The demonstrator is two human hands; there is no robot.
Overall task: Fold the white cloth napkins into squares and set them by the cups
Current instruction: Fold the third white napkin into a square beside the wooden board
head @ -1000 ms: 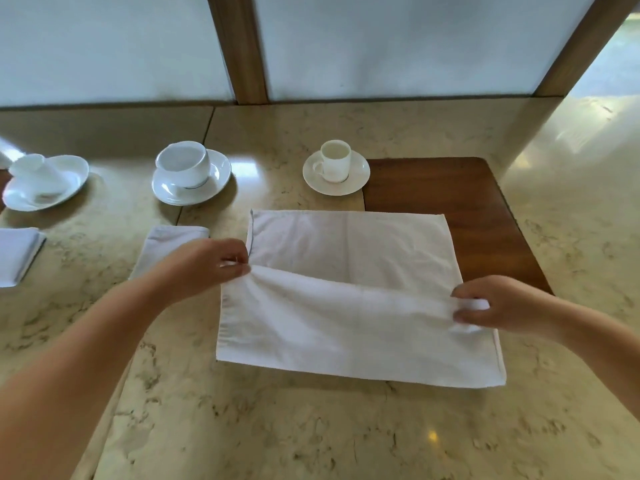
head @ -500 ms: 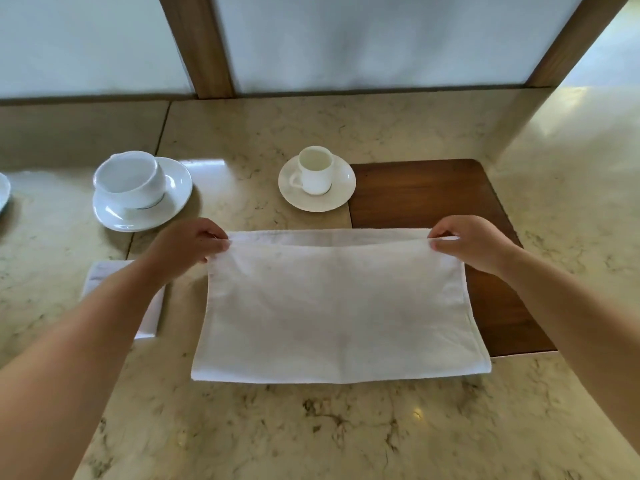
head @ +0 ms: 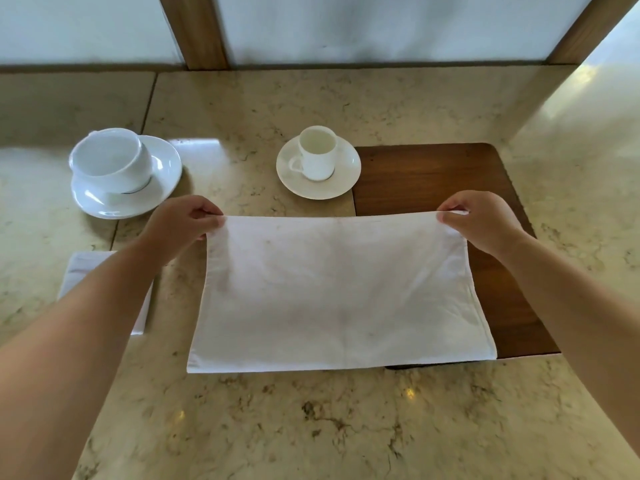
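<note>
A white cloth napkin [head: 336, 296] lies folded in half as a wide rectangle, partly on the marble and partly on a dark wooden board [head: 429, 174]. My left hand [head: 183, 223] pinches its far left corner and my right hand [head: 481, 220] pinches its far right corner. Beyond the napkin stands a small white cup [head: 317, 152] on a saucer [head: 346, 174]. A wider white cup [head: 110, 159] sits on a saucer [head: 162, 168] at the far left. A folded napkin [head: 74, 268] lies under my left forearm, mostly hidden.
The marble tabletop [head: 311, 427] runs to a wall with pale panels and wooden posts [head: 194, 29] at the back. A raised marble ledge [head: 588, 109] borders the right side.
Both hands carried the napkin's near edge up and over to the far edge, folding it in half. The view shifted right, so the leftmost cup and napkin left the frame.
</note>
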